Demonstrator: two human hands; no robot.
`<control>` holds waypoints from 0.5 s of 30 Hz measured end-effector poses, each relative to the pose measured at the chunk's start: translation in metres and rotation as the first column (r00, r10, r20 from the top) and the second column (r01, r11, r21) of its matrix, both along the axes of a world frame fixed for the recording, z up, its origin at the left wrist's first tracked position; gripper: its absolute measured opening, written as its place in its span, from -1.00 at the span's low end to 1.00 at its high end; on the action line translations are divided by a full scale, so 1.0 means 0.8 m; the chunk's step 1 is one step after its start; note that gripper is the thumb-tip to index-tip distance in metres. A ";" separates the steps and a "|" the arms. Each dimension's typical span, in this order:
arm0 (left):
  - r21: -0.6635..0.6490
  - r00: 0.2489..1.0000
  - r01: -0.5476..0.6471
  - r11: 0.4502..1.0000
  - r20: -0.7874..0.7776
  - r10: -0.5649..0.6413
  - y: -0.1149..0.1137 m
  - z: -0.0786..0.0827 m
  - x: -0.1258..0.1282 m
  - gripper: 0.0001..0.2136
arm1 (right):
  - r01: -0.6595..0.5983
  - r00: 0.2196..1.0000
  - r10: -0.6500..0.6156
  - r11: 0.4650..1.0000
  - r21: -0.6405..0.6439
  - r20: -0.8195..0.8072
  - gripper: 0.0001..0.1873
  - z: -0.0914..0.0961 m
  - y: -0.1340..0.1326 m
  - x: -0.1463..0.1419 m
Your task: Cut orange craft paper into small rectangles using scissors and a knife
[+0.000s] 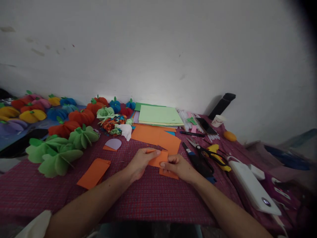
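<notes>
Your left hand and right hand pinch the orange paper from opposite sides, probably keeping it steady.

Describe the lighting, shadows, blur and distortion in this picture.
Head view: dim, with the wall brightest just above the paper stack; head view: a soft shadow left of the black object, no clear glare on the held paper; head view: dark vignetting in the right corners, where things look softer and stretched.
</notes>
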State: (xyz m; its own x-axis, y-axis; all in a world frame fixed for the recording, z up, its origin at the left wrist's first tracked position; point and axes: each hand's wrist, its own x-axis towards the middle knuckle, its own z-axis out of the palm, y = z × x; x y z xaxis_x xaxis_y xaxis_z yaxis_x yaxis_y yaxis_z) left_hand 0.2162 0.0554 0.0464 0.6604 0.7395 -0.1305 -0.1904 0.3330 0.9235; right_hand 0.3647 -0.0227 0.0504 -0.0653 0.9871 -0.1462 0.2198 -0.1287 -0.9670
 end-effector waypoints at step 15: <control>0.039 0.994 0.066 0.997 -0.092 -0.062 -0.006 -0.004 0.003 -0.79 | 0.097 0.993 -0.103 0.991 0.088 0.065 -0.67 0.002 0.007 0.013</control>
State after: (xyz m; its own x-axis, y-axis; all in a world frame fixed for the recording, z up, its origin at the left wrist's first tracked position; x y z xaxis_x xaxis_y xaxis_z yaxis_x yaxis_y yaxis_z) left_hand 0.2184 0.0508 0.0431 0.6937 0.7018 -0.1620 -0.0848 0.3029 0.9492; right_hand 0.3748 -0.0171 0.0519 0.0416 0.9972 -0.0624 0.2771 -0.0716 -0.9582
